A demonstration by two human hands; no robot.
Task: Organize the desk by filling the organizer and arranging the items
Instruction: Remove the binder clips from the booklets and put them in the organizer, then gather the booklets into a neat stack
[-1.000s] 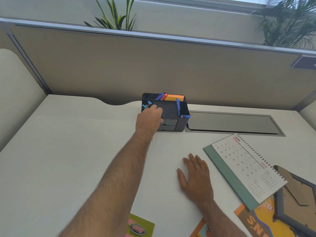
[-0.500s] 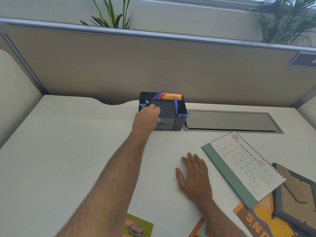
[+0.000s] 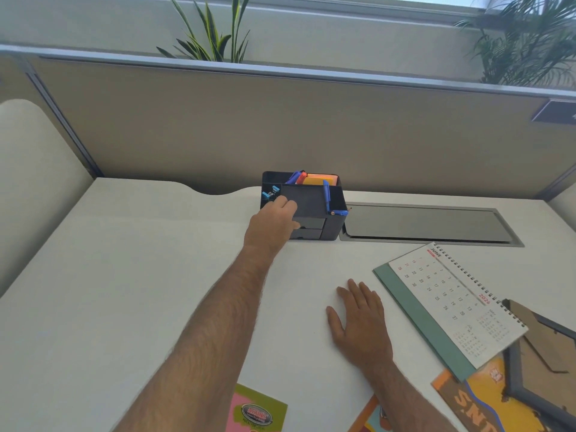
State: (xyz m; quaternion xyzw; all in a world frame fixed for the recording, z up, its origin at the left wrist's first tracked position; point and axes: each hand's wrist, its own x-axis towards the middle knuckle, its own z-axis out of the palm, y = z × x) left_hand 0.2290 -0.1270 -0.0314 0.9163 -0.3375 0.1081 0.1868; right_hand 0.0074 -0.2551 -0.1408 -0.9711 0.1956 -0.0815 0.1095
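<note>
A black desk organizer (image 3: 314, 201) stands at the back of the white desk, against the partition. It holds blue and red pens (image 3: 296, 177), an orange notepad (image 3: 321, 180) and blue clips (image 3: 270, 192); two small drawers sit in its front. My left hand (image 3: 272, 227) reaches forward and grips the organizer's front left corner, fingers over the top edge. My right hand (image 3: 358, 322) lies flat on the desk, palm down, holding nothing. A spiral desk calendar (image 3: 452, 304) lies flat to the right of it.
A grey cable-tray lid (image 3: 427, 224) is set into the desk just right of the organizer. A dark picture frame (image 3: 545, 360) and an orange booklet (image 3: 473, 400) lie at the right front. A green and pink card (image 3: 258, 413) lies at the front edge. The beige partition (image 3: 280, 129) closes off the back.
The view has shifted slightly; my left hand stays on the organizer's front left corner and the organizer looks to be in the same spot. My right hand has not moved.
</note>
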